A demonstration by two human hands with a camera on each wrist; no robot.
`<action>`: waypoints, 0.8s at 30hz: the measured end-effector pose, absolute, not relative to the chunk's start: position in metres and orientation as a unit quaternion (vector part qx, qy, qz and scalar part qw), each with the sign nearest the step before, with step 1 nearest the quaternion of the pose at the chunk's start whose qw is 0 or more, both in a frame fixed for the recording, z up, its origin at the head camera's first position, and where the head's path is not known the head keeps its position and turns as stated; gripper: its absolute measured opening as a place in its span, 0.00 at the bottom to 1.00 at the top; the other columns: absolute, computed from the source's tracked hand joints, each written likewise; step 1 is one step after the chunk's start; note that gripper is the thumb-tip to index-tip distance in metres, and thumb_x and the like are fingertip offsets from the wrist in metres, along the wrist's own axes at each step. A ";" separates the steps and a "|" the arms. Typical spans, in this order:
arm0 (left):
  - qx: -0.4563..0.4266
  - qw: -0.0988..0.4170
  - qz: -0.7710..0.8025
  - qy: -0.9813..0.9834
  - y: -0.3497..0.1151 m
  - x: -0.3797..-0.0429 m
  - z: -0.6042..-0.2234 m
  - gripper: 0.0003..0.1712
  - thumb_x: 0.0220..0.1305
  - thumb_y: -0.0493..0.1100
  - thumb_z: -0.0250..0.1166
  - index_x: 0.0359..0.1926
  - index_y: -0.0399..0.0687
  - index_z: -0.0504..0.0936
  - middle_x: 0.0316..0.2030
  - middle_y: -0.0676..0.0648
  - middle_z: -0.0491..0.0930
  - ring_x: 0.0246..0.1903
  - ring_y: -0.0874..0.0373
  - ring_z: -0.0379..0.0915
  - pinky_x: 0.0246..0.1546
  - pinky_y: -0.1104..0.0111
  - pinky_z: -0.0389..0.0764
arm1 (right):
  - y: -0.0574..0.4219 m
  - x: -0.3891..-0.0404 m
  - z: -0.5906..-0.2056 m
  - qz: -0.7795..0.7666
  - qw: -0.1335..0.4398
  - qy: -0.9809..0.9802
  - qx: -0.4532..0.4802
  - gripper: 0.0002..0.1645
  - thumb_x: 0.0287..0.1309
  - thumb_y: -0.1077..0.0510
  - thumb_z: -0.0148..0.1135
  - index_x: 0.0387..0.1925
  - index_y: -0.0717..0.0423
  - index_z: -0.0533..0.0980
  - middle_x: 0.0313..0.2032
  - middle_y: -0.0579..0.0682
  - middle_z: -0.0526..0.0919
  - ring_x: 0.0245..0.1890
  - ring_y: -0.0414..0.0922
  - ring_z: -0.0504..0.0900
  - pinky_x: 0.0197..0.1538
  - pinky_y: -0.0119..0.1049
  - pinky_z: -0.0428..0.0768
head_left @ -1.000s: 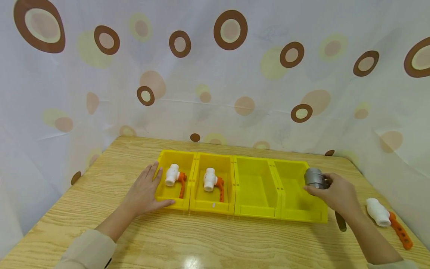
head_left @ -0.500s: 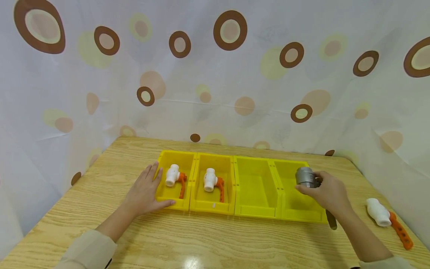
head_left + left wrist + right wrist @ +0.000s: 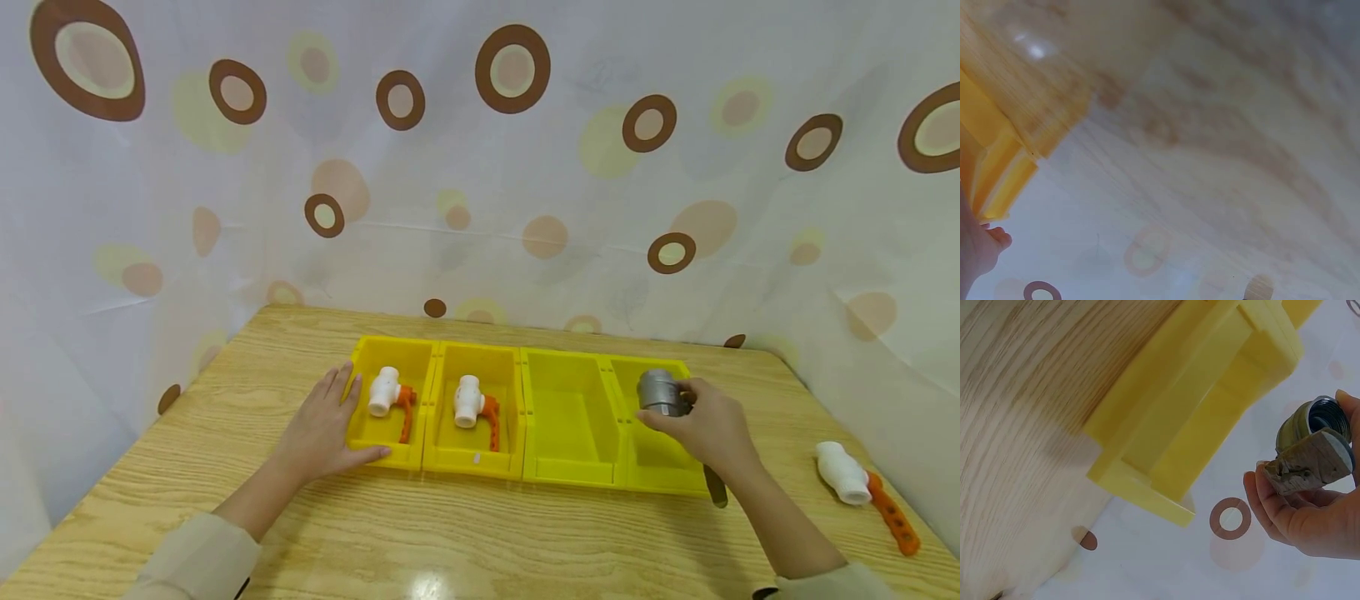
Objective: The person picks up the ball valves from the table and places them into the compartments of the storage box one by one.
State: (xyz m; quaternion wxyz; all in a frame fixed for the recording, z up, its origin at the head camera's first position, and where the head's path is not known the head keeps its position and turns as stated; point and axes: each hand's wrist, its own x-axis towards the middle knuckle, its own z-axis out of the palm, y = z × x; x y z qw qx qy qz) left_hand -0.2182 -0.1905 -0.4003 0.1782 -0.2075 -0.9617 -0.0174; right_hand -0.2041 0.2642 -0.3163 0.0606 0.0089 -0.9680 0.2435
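My right hand (image 3: 716, 429) holds a grey metal ball valve (image 3: 660, 392) above the rightmost yellow bin (image 3: 667, 481). Its dark handle hangs down below the palm. The right wrist view shows the threaded mouth of the valve (image 3: 1329, 415) with fingers and thumb around the body. Spread over the left wall of the leftmost yellow bin (image 3: 386, 454), my left hand (image 3: 318, 425) has its fingers straight and its thumb along the front edge. A white ball valve with an orange handle (image 3: 385, 392) lies in that bin, and a matching white valve (image 3: 468, 402) lies in the second.
The yellow bins stand joined in a row on a wooden table (image 3: 465, 542). Another white valve with an orange handle (image 3: 843, 475) lies on the table at the far right. A patterned curtain (image 3: 525, 167) closes off the back and sides.
My right hand has moved left with the grey ball valve, from the row's right edge to over the rightmost bin. The left hand has stayed still.
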 end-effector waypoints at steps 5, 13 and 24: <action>-0.207 0.175 -0.027 -0.962 -0.190 -0.218 -0.400 0.60 0.47 0.74 0.59 0.63 0.26 0.63 0.66 0.28 0.56 0.64 0.34 0.55 0.65 0.48 0.60 | 0.256 -0.204 -0.315 0.252 0.061 -0.966 0.011 0.48 0.48 0.40 0.67 0.54 0.77 0.65 0.44 0.74 0.75 0.36 0.59 0.79 0.31 0.43 0.80; -0.208 0.179 -0.032 -0.961 -0.190 -0.218 -0.401 0.60 0.46 0.73 0.60 0.62 0.26 0.63 0.66 0.27 0.56 0.65 0.33 0.54 0.65 0.48 0.60 | 0.240 -0.205 -0.314 0.256 0.071 -0.964 0.017 0.45 0.47 0.43 0.67 0.53 0.75 0.67 0.43 0.72 0.77 0.36 0.57 0.79 0.31 0.41 0.80; -0.209 0.173 -0.039 -0.962 -0.189 -0.218 -0.400 0.60 0.46 0.73 0.60 0.63 0.26 0.61 0.66 0.27 0.55 0.65 0.33 0.54 0.65 0.48 0.60 | 0.229 -0.207 -0.316 0.285 0.046 -0.957 0.010 0.46 0.48 0.41 0.67 0.56 0.72 0.65 0.48 0.71 0.75 0.40 0.58 0.78 0.34 0.42 0.80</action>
